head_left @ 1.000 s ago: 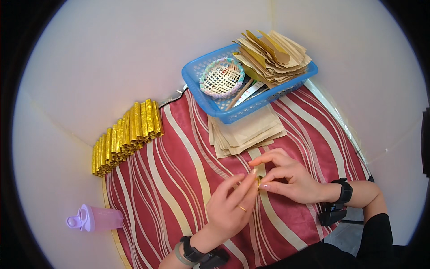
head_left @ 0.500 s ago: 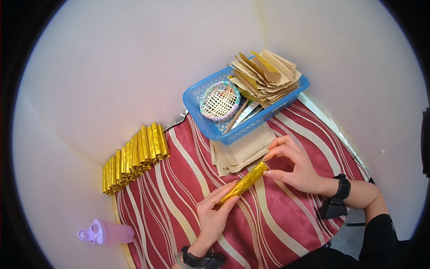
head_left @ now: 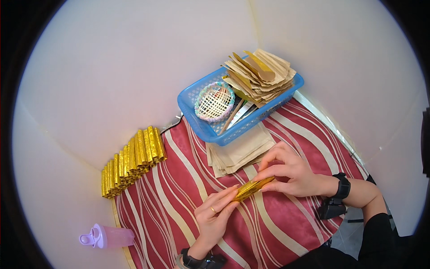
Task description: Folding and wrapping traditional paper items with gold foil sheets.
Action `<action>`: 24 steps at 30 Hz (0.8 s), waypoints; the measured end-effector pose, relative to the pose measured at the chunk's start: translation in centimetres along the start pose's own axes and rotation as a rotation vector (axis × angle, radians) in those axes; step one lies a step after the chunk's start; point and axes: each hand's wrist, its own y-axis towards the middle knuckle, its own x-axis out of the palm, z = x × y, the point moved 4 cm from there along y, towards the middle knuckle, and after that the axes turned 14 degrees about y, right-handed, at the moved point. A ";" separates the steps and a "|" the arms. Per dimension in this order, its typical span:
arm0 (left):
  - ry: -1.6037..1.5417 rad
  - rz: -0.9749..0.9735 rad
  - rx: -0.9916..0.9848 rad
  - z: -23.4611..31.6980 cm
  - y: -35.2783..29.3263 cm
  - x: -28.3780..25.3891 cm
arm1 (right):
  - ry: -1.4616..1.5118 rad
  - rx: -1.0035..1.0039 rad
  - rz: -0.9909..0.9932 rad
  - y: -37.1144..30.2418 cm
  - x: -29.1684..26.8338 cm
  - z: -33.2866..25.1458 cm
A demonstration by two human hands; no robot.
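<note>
A slim gold foil-paper roll is held slantwise between my two hands, above a red striped cloth. Its near-left end is gripped by the thumb and fingers of my left hand, which wears a ring. At the far-right end, my right hand pinches the roll with thumb and fingers, covering part of its top. A stack of flat beige paper sheets lies just beyond the roll, partly under the blue basket.
Many gold paper rolls are piled against the wall at left. A purple bottle lies at the lower left. Inside the basket are a small woven basket, a thin stick and a thick bundle of folded papers.
The roll has tilted flatter, its right end lower. My right hand has closed farther over that end, fingers now on top. The whole view has shifted slightly.
</note>
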 end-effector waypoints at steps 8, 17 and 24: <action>-0.065 -0.010 -0.029 0.0 -0.5 0.4 | 0.131 0.004 0.030 -0.5 0.2 0.5; -0.196 0.022 -0.196 -0.4 -0.7 0.4 | 0.351 0.246 0.127 -0.3 0.0 1.2; -0.184 0.011 -0.181 -0.4 -0.6 0.4 | 0.243 0.154 0.025 -0.1 0.1 1.3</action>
